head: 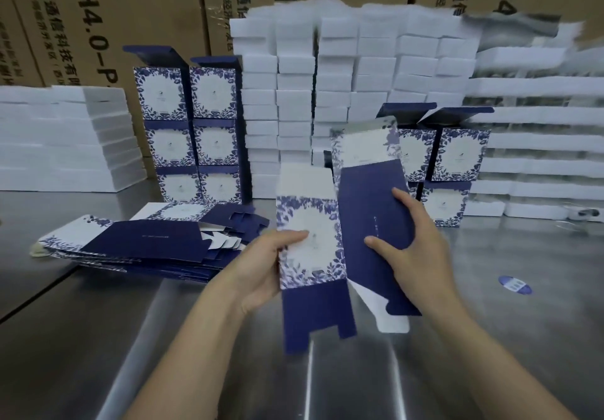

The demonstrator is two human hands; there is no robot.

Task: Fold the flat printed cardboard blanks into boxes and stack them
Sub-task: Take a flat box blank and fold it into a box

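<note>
A blue-and-white floral cardboard blank (310, 246) is held upright above the steel table, partly opened into a sleeve. My left hand (261, 266) grips its floral front panel at the left edge, thumb on the white centre. My right hand (411, 240) presses on the plain navy side panel (369, 210), which angles away to the right. Navy bottom flaps (313, 315) hang loose below. A pile of flat blanks (147, 246) lies on the table at the left. Folded boxes stand stacked at back left (192, 132) and back right (451, 158).
White foam trays are stacked behind in the centre (343, 76), at the left (65, 138) and at the right (539, 145). Brown shipping cartons (98, 11) form the back wall. A round blue sticker (514, 284) lies on the steel table (490, 338) at the right.
</note>
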